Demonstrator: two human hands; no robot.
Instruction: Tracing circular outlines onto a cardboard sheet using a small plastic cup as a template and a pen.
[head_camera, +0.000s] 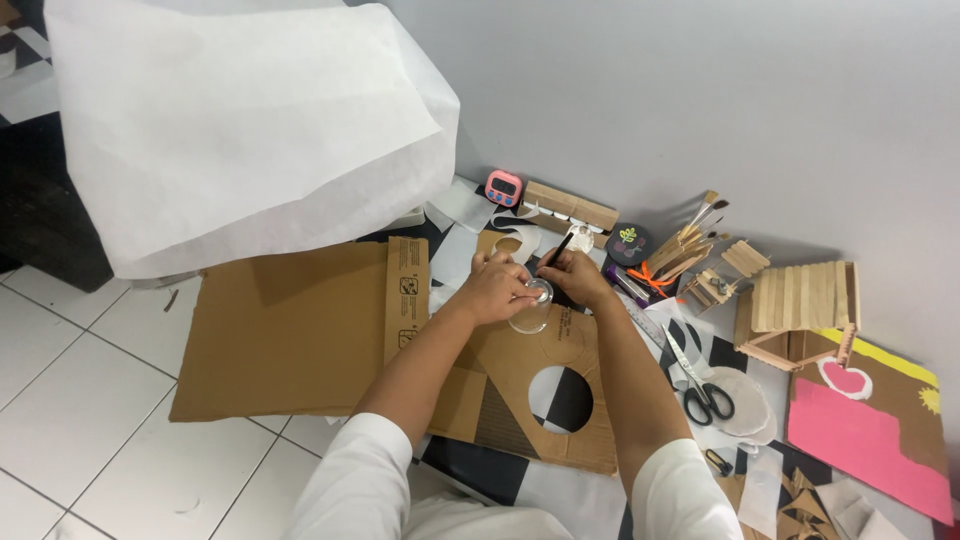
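Observation:
My left hand (497, 288) presses down on an upturned clear glass (532, 308) that stands on a brown cardboard sheet (520, 390). My right hand (578, 275) holds a dark pen (556, 250) with its tip at the rim of the glass. A faint traced circle lies on the cardboard just right of the glass. Nearer to me the same sheet has a round hole (561, 398) cut through it.
A large flat cardboard piece (285, 335) lies left on white floor tiles, with a big white paper sheet (240, 130) above it. Right: black-handled scissors (700, 385), a craft-stick house (800, 310), brushes (690, 235), a pink timer (504, 187), and pink-painted cardboard (860, 445).

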